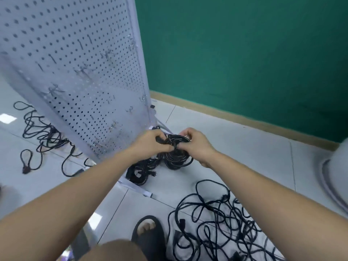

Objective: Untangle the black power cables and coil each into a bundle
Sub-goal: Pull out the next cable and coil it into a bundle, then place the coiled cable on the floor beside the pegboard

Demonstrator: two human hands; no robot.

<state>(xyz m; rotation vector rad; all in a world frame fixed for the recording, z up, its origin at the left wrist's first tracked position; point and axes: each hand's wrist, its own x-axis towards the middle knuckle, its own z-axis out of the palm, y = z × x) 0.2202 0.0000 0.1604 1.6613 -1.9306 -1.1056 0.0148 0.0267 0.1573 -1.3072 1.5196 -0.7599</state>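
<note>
Your left hand [154,143], right hand [194,144] both clamp coiled bundle [178,157] between them. Finished coils [139,172] just below grip. Big tangle [216,219] nearer you, second tangle [43,134] far left: much left, I judge.

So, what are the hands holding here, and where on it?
A coiled bundle of black power cable: the left hand grips its upper left edge, the right hand its upper right edge.
</note>
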